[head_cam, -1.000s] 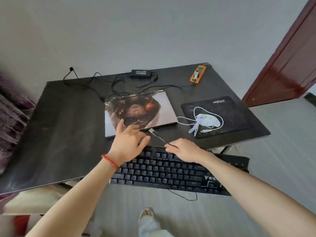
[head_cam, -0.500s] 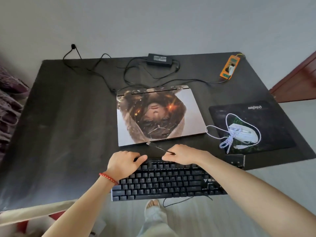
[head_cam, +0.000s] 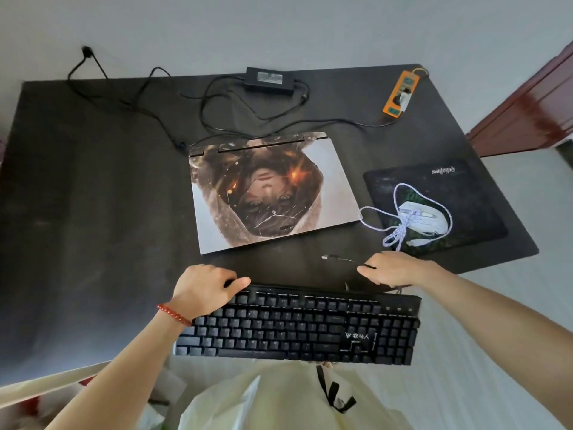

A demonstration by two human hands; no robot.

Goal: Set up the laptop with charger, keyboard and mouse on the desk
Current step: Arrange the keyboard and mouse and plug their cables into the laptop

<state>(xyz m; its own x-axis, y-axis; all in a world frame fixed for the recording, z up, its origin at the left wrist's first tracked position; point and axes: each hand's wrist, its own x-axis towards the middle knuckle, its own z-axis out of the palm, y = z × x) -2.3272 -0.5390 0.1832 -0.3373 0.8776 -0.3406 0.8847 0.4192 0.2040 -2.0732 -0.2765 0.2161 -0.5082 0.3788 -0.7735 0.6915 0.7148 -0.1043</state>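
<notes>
Right hand [head_cam: 393, 270] pinches the black keyboard cable [head_cam: 347, 260] just behind its USB plug [head_cam: 326, 257]; fingers curled round the cord, plug end free and sticking out to the left of the hand, hovering just over the table [head_cam: 93, 212]. Cable's long axis runs roughly left-right, plug tip pointing toward the front-right corner of the laptop [head_cam: 263, 193]. Laptop lies ahead and left of this hand, lid closed, decorated skin up, hinge on the far side. So the plug has to travel forward to the laptop's right edge, near where the white mouse cord [head_cam: 400, 234] already meets it; port itself not visible. Right hand clearly the nearer one.

Left hand [head_cam: 206, 287] grips the top-left corner of the keyboard [head_cam: 297, 327], fingers curled over its far edge; keyboard overhangs the near table edge. White mouse [head_cam: 424, 221] sits on the mouse pad [head_cam: 465, 187], right of the laptop. Charger brick [head_cam: 269, 78] at the back, orange power strip [head_cam: 400, 91] far right.
</notes>
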